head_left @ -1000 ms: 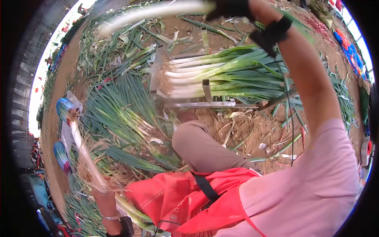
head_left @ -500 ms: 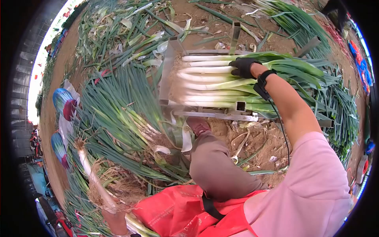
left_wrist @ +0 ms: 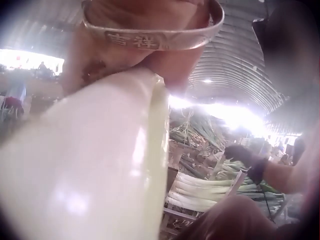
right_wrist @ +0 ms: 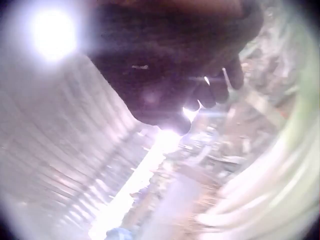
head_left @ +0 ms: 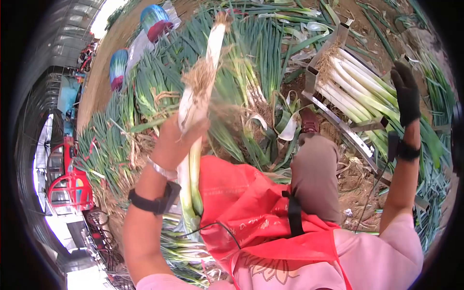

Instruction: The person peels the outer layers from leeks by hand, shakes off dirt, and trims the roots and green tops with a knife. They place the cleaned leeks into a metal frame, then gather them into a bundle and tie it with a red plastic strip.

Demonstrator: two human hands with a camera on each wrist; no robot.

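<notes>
My bare left hand grips a few green onions, their roots pointing up and away and their green parts passing down beside my apron. One white shaft fills much of the left wrist view. My right hand, in a dark glove, is raised at the right side of a metal rack. Its fingers are fairly straight and nothing is in them; the right wrist view shows the dark glove against the light. Green onions lie side by side in the rack, roots against its end plate.
Piles of green onions cover the ground ahead and left. Two blue bundles with dark red ends lie beyond them. My bent knee is beside the rack. A red vehicle stands far left.
My right hand moved from above the rack down onto its onions, then lifted off to the right, empty. The left hand rose with its green onions, and the view turned left.
</notes>
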